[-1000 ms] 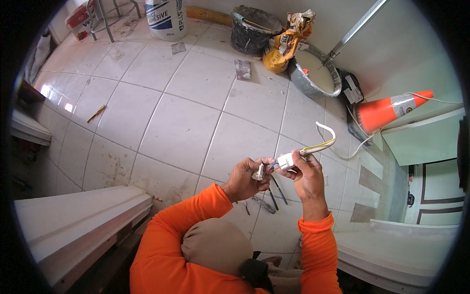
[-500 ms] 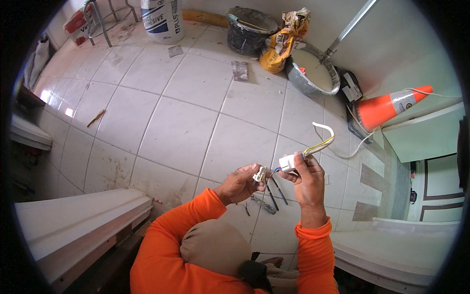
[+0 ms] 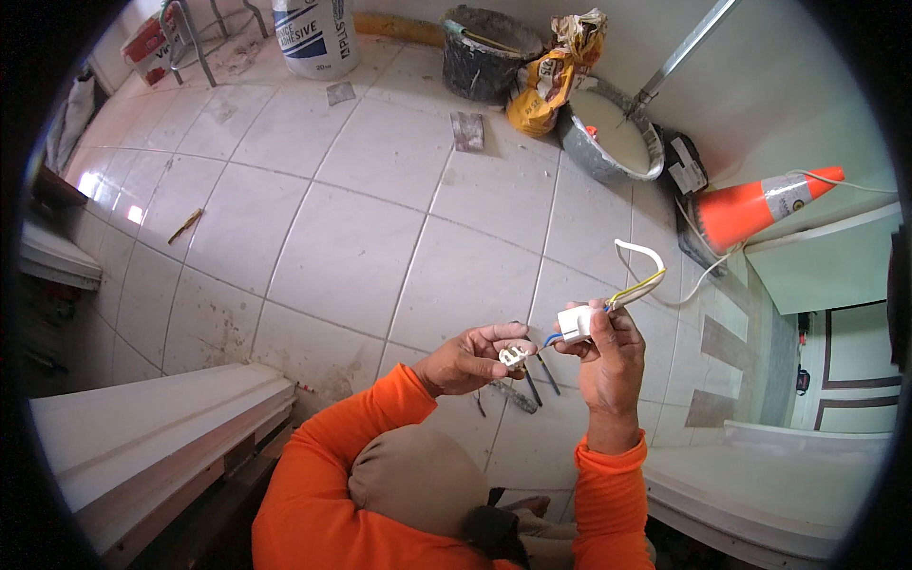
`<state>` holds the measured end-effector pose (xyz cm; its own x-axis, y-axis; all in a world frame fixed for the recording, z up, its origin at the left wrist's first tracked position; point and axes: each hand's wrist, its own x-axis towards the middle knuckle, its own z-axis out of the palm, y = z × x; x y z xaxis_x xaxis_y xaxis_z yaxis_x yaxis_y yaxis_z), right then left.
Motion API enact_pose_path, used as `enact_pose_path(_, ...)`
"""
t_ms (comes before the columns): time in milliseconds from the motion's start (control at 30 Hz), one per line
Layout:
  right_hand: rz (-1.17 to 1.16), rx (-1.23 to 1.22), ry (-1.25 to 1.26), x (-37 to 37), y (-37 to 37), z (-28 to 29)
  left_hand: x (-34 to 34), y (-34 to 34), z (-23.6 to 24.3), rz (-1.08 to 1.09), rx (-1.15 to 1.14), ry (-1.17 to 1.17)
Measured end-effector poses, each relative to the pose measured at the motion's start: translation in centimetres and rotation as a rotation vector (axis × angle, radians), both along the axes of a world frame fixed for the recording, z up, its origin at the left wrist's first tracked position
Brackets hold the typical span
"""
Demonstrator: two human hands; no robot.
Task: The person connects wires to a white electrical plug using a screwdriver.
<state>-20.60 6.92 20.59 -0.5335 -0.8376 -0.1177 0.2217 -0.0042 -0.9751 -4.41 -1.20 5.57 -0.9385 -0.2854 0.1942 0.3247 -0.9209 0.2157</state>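
My left hand (image 3: 475,359) grips a small white plug part (image 3: 513,355) between thumb and fingers. A short blue wire (image 3: 549,341) runs from near it to a white plastic housing (image 3: 576,324) held in my right hand (image 3: 608,366), a little higher and to the right. A white cable (image 3: 644,252) loops up from the housing, with a yellow wire (image 3: 646,285) beside it. On the tiled floor below my hands lie a black-handled tool (image 3: 552,375), partly hidden, and a dark grey elongated object (image 3: 518,400).
Along the wall are a white bucket (image 3: 313,47), a black bucket (image 3: 475,71), a yellow sack (image 3: 537,100), a tub of pale liquid (image 3: 617,142) and a tipped orange cone (image 3: 731,214) with cord over it. White ledges (image 3: 142,427) flank me.
My right hand has shifted rightward with the housing and cable. My left hand has dropped slightly and turned the small part, so more space shows between it and the housing.
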Motion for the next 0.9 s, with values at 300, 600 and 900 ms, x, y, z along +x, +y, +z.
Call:
enact_pose_path(300, 0.104, -0.134, -0.056, -0.1, 1.7, -1.4, 1.0, -0.8, 2.5, 0.066, -0.325, -0.111)
enact_pose_path(600, 0.254, -0.204, -0.226, -1.1, 3.2, -2.7, 1.2, -0.9, 4.1, 0.173, -0.514, -0.140)
enact_pose_path(900, 0.146, -0.148, -0.142, -0.3, 3.1, -2.2, 1.7, -0.6, 3.8, 0.130, -0.457, -0.112)
